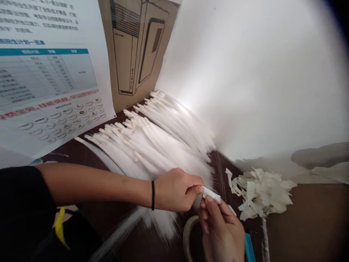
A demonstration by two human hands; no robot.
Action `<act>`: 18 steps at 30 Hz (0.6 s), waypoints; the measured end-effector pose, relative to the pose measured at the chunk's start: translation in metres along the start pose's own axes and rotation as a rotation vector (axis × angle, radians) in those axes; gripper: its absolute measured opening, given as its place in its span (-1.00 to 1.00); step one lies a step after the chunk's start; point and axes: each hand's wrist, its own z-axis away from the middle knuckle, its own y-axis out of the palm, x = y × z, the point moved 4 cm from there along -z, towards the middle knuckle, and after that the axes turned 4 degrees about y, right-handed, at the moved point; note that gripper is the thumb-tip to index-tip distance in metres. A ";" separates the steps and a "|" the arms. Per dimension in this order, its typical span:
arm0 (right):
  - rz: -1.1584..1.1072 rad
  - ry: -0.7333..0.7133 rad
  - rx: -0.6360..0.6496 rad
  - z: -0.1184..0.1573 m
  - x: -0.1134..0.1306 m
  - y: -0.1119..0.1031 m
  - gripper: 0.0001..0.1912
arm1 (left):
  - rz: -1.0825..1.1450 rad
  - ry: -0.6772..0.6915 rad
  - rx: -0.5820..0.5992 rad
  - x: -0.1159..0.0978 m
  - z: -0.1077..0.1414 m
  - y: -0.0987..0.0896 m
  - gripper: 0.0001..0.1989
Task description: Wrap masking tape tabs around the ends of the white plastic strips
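At the far left, a black sleeve is covering the upper part of the left arm, and a printed sheet is standing upright behind it. A yellow strip is showing below the forearm. Next, a cardboard panel bearing a line drawing of a computer case is rising behind the bench. Many white fibre bundles are lying side by side there, their cream-wrapped ends pointing up and left, their loose ends fanning rightward. The left hand, with a black band circling its wrist, is pinching the left end of a short white piece. A tape roll is sitting just below. The right hand is gripping the piece's other end, between thumb and fingers. A blue object is peeking out beside it. Further right, a heap of cream strips is lying before a white sheet.
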 end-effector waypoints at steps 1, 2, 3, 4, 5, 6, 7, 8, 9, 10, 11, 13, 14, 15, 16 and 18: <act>-0.008 0.006 0.001 0.000 -0.001 0.000 -0.62 | -0.023 0.004 0.000 0.001 0.000 0.001 -0.78; -0.015 0.007 -0.002 0.000 -0.001 0.001 -0.62 | -0.045 0.009 0.000 0.001 0.000 0.002 -0.78; -0.023 0.010 -0.005 0.001 -0.002 0.001 -0.62 | -0.065 0.016 0.001 0.001 0.000 0.002 -0.77; -0.032 0.016 -0.010 0.001 -0.002 0.002 -0.61 | -0.081 0.024 0.002 0.001 0.000 0.003 -0.77; -0.041 0.024 -0.016 0.002 -0.003 0.002 -0.60 | -0.090 0.027 0.004 0.001 0.000 0.003 -0.77; -0.049 0.028 -0.022 0.003 -0.003 0.002 -0.59 | -0.086 0.026 0.006 0.001 0.000 0.003 -0.77; -0.051 0.021 -0.032 0.003 -0.003 0.002 -0.58 | -0.064 0.019 0.010 0.001 0.000 0.003 -0.77; -0.042 0.001 -0.039 0.003 -0.002 0.002 -0.58 | -0.020 0.005 0.019 0.000 -0.001 0.002 -0.77; -0.017 -0.036 -0.049 0.003 -0.002 0.000 -0.59 | 0.048 -0.013 0.038 0.000 -0.002 0.002 -0.77; 0.032 -0.093 -0.069 0.002 -0.001 -0.002 -0.60 | 0.134 -0.038 0.064 -0.001 -0.003 0.001 -0.77; 0.107 -0.164 -0.094 0.000 0.001 -0.005 -0.63 | 0.238 -0.076 0.098 -0.001 -0.004 0.001 -0.76; 0.300 -0.347 -0.161 -0.003 0.004 -0.011 -0.67 | 0.503 -0.200 0.170 0.001 -0.005 0.002 -0.74; 0.395 -0.454 -0.190 -0.004 0.005 -0.012 -0.69 | 0.652 -0.273 0.203 0.002 -0.005 0.004 -0.73; 0.471 -0.563 -0.212 -0.004 0.007 -0.013 -0.71 | 0.798 -0.339 0.228 0.003 -0.005 0.005 -0.71; 0.521 -0.660 -0.218 -0.003 0.008 -0.014 -0.73 | 0.933 -0.388 0.254 0.004 -0.004 0.007 -0.69; 0.547 -0.781 -0.198 -0.003 0.010 -0.013 -0.77 | 1.133 -0.426 0.312 0.001 -0.002 0.009 -0.63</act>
